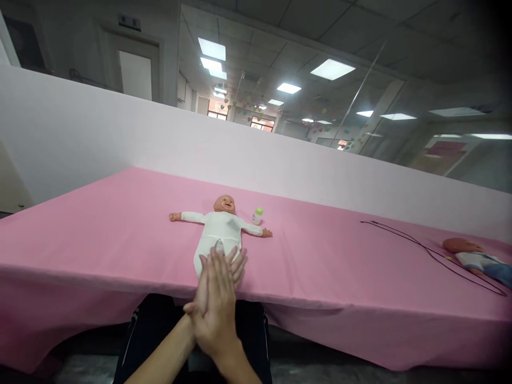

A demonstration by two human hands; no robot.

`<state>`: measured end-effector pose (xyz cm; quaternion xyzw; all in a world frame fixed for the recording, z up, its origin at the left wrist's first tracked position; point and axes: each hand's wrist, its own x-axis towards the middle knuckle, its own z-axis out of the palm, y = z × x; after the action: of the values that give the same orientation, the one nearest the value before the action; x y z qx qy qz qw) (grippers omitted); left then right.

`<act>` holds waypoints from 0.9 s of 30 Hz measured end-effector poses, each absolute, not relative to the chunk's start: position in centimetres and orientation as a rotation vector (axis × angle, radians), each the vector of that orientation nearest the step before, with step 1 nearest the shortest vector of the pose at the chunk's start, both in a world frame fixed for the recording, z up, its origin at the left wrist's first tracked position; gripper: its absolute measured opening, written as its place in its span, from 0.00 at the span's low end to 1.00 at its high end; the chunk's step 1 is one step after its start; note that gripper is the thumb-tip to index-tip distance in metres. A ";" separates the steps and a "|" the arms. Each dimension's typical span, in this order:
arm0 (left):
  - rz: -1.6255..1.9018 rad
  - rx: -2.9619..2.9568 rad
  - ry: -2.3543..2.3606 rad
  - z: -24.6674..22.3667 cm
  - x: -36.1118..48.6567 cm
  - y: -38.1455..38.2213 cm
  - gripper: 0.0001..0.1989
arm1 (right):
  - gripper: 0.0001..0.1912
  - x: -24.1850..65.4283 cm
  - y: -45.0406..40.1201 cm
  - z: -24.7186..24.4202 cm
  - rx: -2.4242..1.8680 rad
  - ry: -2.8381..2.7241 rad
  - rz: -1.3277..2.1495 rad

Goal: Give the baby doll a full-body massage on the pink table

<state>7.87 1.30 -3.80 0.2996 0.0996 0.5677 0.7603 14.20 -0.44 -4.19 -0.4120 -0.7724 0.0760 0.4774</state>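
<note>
Palm against palm, my left hand (pixel 202 293) and my right hand (pixel 219 314) touch each other over the near edge of the table. The fingers of both are stretched out, and I see nothing held between them. My right hand covers much of the left. Just beyond the fingertips a baby doll (pixel 222 226) in a white suit lies on its back, arms spread; its lower part is partly hidden by my hands. A small grey patch (pixel 219 246) shows on its front. Beside the doll's head stands a small bottle (pixel 257 216) with a green cap.
A pink cloth (pixel 312 256) covers the wide table and hangs over its front. On the right lie a thin black cable (pixel 416 240) and a second doll (pixel 476 258) in white and blue. A low white wall (pixel 256 154) with glass above runs behind.
</note>
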 end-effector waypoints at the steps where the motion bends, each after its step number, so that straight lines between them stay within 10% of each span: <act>1: 1.230 0.647 0.234 -4.1 8.2 0.7 0.42 | 0.40 14.6 -0.1 -3.9 -1.008 -1.860 0.182; 19: 1.101 0.701 0.356 -5.5 7.9 -0.7 0.40 | 0.32 17.9 1.7 -5.8 -1.132 -1.723 0.257; 27: 1.264 1.650 1.023 -1.9 4.7 13.2 0.31 | 0.31 22.1 13.9 -4.7 -1.231 -1.827 0.382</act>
<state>4.74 13.22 -1.86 0.6526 0.4047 0.4998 0.4007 22.10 13.87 -4.73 -0.4952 -0.7348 0.1534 0.4374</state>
